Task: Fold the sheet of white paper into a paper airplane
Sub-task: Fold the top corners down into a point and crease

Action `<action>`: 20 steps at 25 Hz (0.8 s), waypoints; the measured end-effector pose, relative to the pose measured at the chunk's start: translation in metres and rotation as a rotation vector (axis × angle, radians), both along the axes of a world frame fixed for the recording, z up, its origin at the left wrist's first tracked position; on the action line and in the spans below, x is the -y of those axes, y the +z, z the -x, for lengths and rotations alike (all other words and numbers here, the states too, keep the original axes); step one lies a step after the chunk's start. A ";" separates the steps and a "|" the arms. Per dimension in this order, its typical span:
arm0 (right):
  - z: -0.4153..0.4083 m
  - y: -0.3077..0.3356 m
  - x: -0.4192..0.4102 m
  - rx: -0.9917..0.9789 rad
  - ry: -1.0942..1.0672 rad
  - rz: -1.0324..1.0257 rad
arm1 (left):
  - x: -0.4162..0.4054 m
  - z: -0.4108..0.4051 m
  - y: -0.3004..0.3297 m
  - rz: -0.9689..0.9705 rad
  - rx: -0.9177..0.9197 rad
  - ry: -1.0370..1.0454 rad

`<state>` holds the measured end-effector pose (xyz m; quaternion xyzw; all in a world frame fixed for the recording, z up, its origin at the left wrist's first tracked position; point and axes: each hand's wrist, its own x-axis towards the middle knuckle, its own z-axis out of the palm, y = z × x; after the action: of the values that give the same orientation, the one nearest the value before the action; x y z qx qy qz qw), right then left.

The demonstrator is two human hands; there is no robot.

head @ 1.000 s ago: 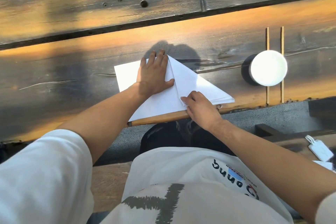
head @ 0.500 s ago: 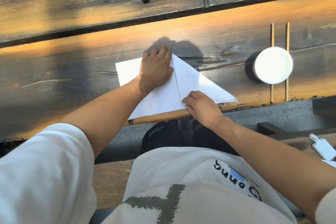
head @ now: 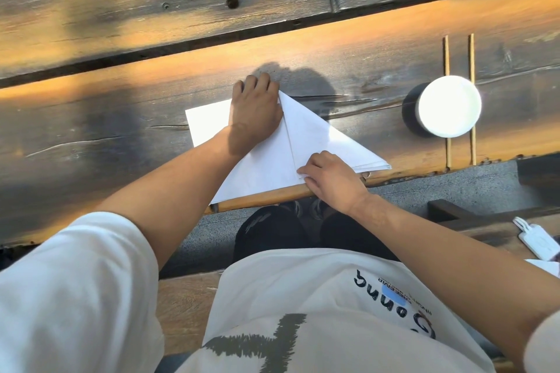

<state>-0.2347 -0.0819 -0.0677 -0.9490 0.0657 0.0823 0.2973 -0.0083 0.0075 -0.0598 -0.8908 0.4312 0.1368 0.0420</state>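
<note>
The white paper (head: 315, 136) lies on the dark wooden table near its front edge. Its right corner is folded in, leaving a diagonal edge that runs down to the right. My left hand (head: 256, 113) presses flat on the paper's far part, at the tip of the fold, fingers curled over the far edge. My right hand (head: 331, 177) presses its fingertips on the near end of the centre crease by the table edge. The left side of the sheet still shows a square corner (head: 194, 115).
A white cup (head: 448, 106) stands on the table to the right, over two thin chopsticks (head: 447, 154). The table's front edge (head: 272, 200) runs just under the paper. A white tag-like object (head: 538, 239) lies on the bench at the right.
My left hand has slid toward the far tip of the fold and its fingers have curled in. My right hand stays pressed on the near end of the crease.
</note>
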 end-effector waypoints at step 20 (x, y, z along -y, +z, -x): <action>0.000 -0.009 -0.002 0.078 0.039 0.044 | 0.020 -0.001 0.010 -0.050 -0.013 0.008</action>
<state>-0.2352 -0.0803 -0.0769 -0.9588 0.0375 0.0497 0.2770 -0.0071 -0.0122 -0.0500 -0.8903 0.4243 0.1535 0.0610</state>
